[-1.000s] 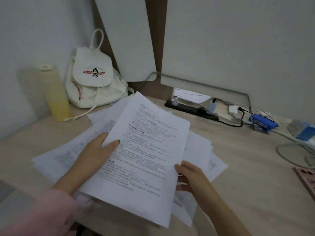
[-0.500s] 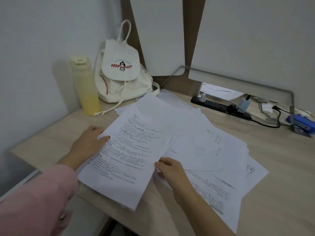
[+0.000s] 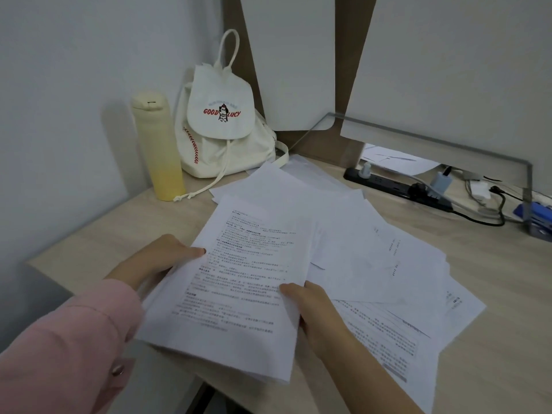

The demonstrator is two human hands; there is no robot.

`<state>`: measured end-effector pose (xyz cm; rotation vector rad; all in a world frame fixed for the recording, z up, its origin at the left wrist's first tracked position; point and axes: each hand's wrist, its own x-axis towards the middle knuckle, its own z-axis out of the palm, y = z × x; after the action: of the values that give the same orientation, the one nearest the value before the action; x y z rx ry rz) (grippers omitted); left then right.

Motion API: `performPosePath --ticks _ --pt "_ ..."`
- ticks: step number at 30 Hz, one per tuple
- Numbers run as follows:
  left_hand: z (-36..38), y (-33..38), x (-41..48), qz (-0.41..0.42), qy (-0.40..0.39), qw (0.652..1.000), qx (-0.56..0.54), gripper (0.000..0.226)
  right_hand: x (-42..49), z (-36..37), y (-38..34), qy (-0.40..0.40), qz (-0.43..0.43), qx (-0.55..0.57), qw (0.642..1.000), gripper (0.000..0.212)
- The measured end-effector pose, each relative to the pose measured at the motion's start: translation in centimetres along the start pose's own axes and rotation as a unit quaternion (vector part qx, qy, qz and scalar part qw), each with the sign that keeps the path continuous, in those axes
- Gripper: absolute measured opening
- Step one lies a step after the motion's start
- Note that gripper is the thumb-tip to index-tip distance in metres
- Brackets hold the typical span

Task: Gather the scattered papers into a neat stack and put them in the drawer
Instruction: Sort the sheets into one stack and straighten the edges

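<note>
White papers [image 3: 248, 279] with small black print. Bottle [image 3: 158, 150] cream up top, fading to yellow lower down. Off-white bag [image 3: 221, 135] with red lettering and red stitch marks. Pink sleeve [image 3: 59, 348], pale wood desk [image 3: 507, 279], black power strip [image 3: 388, 184], blue stapler [image 3: 536, 215].

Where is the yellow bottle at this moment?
In the head view the bottle stands upright at the far left corner of the desk, just left of the white backpack and beyond the scattered papers.

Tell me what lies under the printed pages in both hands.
Loose papers spread on the desk show past their right edge; anything directly beneath the printed pages is covered.
</note>
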<state>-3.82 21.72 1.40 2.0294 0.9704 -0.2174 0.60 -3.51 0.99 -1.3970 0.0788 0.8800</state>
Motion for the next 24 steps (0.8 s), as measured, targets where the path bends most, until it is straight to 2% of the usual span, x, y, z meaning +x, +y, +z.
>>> performPosePath --ticks 2,3,6,10,13,17,19,24 --pt "0.4 -0.4 -0.8 0.007 -0.009 0.999 -0.035 0.047 0.2 0.0 0.9 0.002 -0.030 -0.010 0.999 0.028" --pt "0.7 -0.7 -0.8 0.021 -0.008 0.998 -0.051 0.029 0.2 0.0 1.3 0.000 -0.047 -0.011 0.999 0.030" --pt "1.2 -0.2 -3.5 0.020 -0.026 0.991 -0.129 0.025 -0.5 -0.3 1.4 0.011 -0.091 -0.013 0.996 0.032" --pt "2.9 0.3 -6.1 0.050 -0.096 0.951 -0.291 0.030 -1.8 -1.8 0.3 0.029 -0.163 -0.004 0.986 0.032" --pt "4.5 2.9 -8.3 0.153 -0.074 0.913 -0.372 0.023 -3.4 -4.3 -1.7 0.048 -0.227 0.005 0.973 0.028" --pt "7.3 8.1 -11.5 0.290 -0.003 0.885 -0.364 0.017 -6.3 -9.5 -5.1 0.071 -0.307 0.011 0.949 0.027" --pt "9.3 10.4 -12.4 0.334 -0.002 0.868 -0.367 0.017 -8.0 -12.5 -6.6 0.083 -0.338 0.003 0.937 0.028" --pt "14.2 15.7 -14.5 0.445 -0.035 0.814 -0.372 0.029 -12.1 -19.5 -8.1 0.108 -0.400 -0.031 0.909 0.049"
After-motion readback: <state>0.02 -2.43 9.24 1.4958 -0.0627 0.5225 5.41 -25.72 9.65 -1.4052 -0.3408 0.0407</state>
